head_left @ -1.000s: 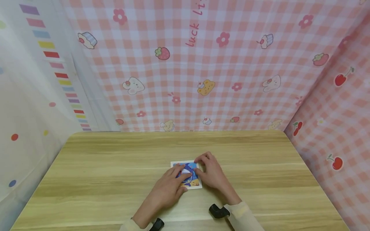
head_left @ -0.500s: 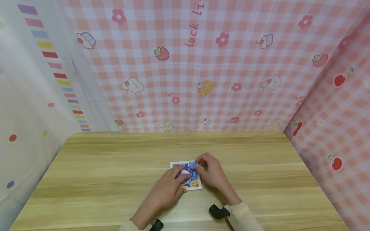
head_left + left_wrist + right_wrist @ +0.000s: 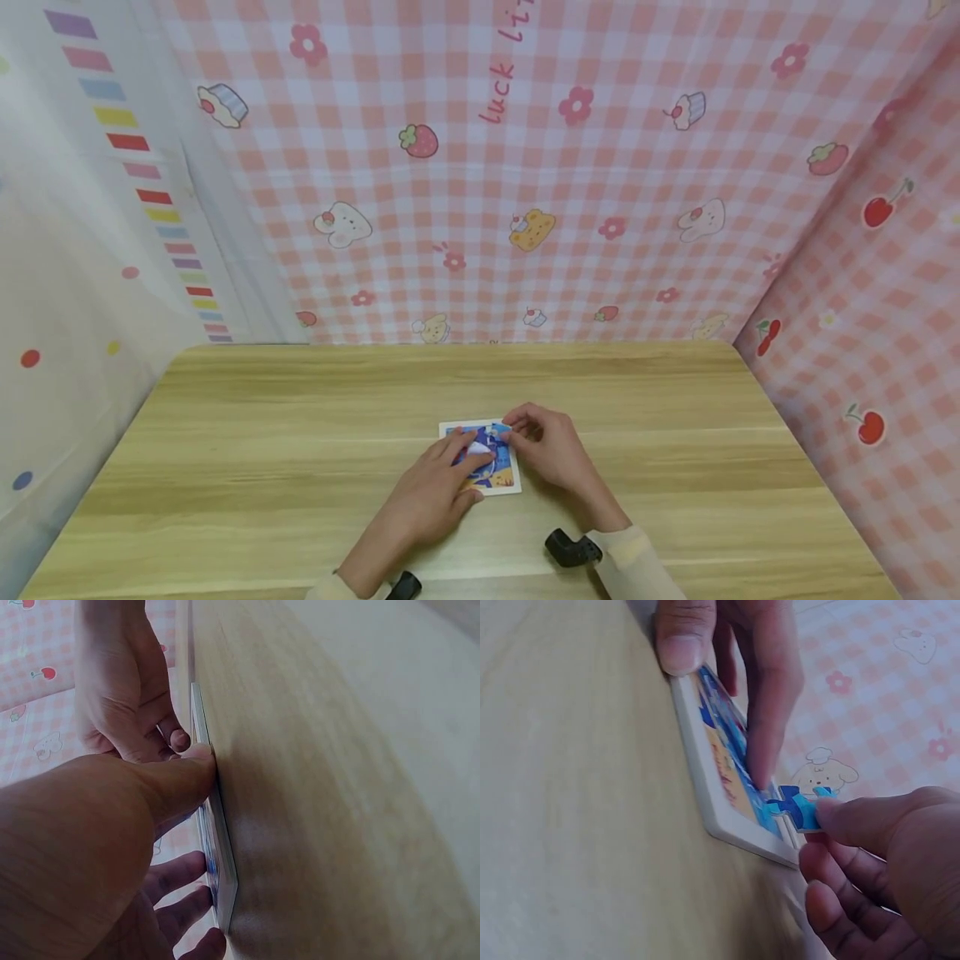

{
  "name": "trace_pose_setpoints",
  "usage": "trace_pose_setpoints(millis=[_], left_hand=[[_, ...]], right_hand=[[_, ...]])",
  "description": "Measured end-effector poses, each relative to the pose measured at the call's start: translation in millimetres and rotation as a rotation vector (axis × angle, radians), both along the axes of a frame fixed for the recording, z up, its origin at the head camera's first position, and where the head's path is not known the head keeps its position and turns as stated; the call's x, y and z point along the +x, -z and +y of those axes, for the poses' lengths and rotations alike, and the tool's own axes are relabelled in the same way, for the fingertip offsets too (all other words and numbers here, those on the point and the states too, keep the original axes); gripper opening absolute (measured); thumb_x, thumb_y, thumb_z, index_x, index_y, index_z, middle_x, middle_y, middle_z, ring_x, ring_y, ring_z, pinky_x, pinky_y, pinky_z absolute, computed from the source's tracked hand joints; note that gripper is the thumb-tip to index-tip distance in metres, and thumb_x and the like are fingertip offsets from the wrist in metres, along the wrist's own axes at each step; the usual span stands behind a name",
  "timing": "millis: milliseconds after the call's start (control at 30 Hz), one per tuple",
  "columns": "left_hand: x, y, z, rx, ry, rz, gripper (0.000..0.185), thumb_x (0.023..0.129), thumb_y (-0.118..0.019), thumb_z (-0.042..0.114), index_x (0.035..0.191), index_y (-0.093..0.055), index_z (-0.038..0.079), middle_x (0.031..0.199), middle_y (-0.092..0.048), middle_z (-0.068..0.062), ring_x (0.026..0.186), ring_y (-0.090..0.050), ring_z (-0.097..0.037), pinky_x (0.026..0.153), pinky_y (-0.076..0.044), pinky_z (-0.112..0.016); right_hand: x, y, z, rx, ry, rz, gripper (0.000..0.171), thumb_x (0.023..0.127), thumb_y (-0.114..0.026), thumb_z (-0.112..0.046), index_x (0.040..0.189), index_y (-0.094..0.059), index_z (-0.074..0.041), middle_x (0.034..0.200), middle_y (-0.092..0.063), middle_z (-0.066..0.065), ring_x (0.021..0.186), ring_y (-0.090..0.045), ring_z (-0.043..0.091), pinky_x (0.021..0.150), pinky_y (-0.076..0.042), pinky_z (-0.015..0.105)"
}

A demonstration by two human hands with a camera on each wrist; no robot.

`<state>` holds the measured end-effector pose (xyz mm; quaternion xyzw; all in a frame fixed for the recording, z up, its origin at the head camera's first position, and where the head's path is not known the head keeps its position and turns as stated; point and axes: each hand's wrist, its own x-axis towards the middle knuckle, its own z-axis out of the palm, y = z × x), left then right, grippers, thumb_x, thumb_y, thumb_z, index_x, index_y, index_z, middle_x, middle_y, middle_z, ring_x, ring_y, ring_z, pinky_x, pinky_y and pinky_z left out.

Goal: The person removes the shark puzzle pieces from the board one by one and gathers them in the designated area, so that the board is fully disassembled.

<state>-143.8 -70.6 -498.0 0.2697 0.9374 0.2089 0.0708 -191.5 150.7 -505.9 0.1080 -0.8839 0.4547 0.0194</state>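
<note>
A small picture puzzle in a white frame [image 3: 506, 482] lies flat near the middle of the wooden table [image 3: 262, 433]. My left hand [image 3: 438, 485] rests on it. Its fingers [image 3: 769, 705] press on the picture and its thumb [image 3: 184, 776] sits against the frame's [image 3: 219, 855] near edge. My right hand [image 3: 546, 448] is at the puzzle's far right corner. It pinches a blue puzzle piece [image 3: 798, 809] between thumb and fingertips, held just over the frame's [image 3: 718, 804] corner. The same piece [image 3: 500, 431] is only a small blue patch in the head view.
Pink checked cloth walls [image 3: 525, 183] close in the table at the back and right, and a pale dotted curtain [image 3: 67, 275] hangs on the left. A black wrist camera mount [image 3: 568, 548] sits on each forearm.
My right hand's fingers have curled in slightly over the puzzle's far right corner. The left hand and the puzzle have stayed in place.
</note>
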Motion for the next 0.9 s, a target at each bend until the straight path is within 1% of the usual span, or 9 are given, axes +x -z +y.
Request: trace_pose_setpoints(millis=[267,400,600,700,833,900], left_hand=[[0.8,-1.2,0.0,0.013,-0.004,-0.002,0.050,0.103,-0.060,0.034,0.151,-0.052,0.026,0.168,-0.032,-0.009,0.157,-0.026,-0.034,0.128,-0.027,-0.053],[0.3,-1.1,0.0,0.017,0.001,-0.002,0.050,0.103,-0.060,0.034,0.151,-0.052,0.025,0.168,-0.032,-0.009,0.157,-0.025,-0.034,0.128,-0.027,-0.053],[-0.8,-0.5,0.0,0.015,0.004,0.008,0.049,0.103,-0.060,0.035,0.151,-0.053,0.025,0.167,-0.034,-0.009,0.157,-0.026,-0.033,0.128,-0.027,-0.051],[-0.6,-0.5,-0.1,0.014,0.000,0.000,0.050,0.103,-0.060,0.035,0.151,-0.052,0.026,0.167,-0.033,-0.008,0.157,-0.026,-0.033,0.128,-0.027,-0.051],[-0.1,-1.2,-0.2,0.020,-0.005,-0.018,0.049,0.103,-0.060,0.035,0.151,-0.052,0.028,0.168,-0.032,-0.007,0.157,-0.025,-0.033,0.128,-0.026,-0.052],[-0.1,-1.5,-0.1,0.022,-0.005,-0.022,0.049,0.103,-0.060,0.035,0.151,-0.052,0.028,0.168,-0.032,-0.007,0.158,-0.025,-0.033,0.128,-0.026,-0.052]], right_hand=[[-0.8,-5.7,9.5,0.000,0.026,-0.071,0.008,0.092,-0.078,-0.016,0.096,-0.073,-0.022,0.086,-0.071,-0.007,0.078,-0.064,0.010,0.072,-0.055,0.022],[-2.2,-8.8,15.8,-0.008,0.048,-0.096,0.008,0.092,-0.078,-0.016,0.096,-0.074,-0.021,0.087,-0.071,-0.005,0.079,-0.064,0.011,0.071,-0.055,0.022],[-5.2,-12.1,27.4,-0.036,0.069,-0.104,0.007,0.092,-0.077,-0.016,0.098,-0.074,-0.019,0.090,-0.072,-0.002,0.080,-0.064,0.014,0.068,-0.055,0.022],[-6.4,-13.1,34.4,-0.043,0.081,-0.110,0.007,0.093,-0.076,-0.015,0.099,-0.074,-0.017,0.091,-0.073,0.000,0.081,-0.065,0.015,0.067,-0.055,0.023],[-8.0,-14.0,43.8,-0.041,0.100,-0.118,0.007,0.094,-0.074,-0.015,0.101,-0.073,-0.016,0.094,-0.074,0.001,0.083,-0.066,0.016,0.069,-0.055,0.024],[-9.2,-14.3,48.4,-0.035,0.106,-0.114,0.008,0.095,-0.074,-0.015,0.103,-0.073,-0.016,0.096,-0.074,0.002,0.084,-0.066,0.016,0.072,-0.055,0.024]])
